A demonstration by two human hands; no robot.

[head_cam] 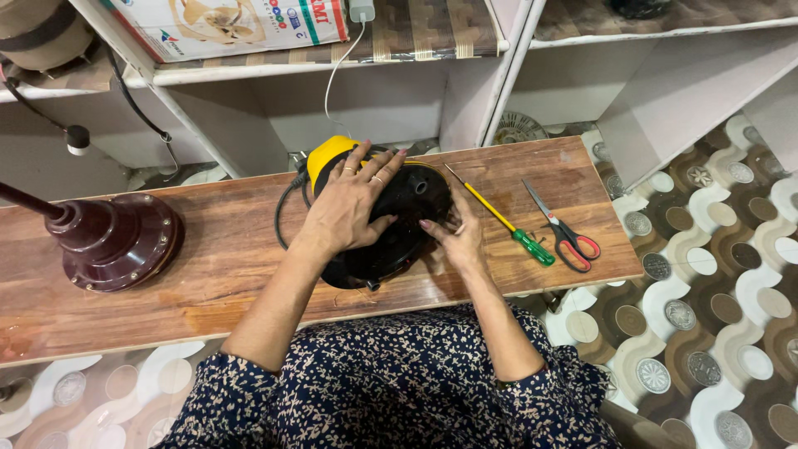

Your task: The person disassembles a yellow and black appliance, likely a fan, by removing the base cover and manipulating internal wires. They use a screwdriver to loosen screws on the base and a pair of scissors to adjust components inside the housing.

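Head view: a black and yellow appliance (399,220) lies on its side in the middle of the wooden board (216,249). The left hand (349,208) spreads flat on its black shell, fingers apart; the right hand (453,234) touches its right edge, fingers curled. Just right lie a screwdriver (503,218) and scissors (561,231); far left sits a maroon motor housing (112,241).
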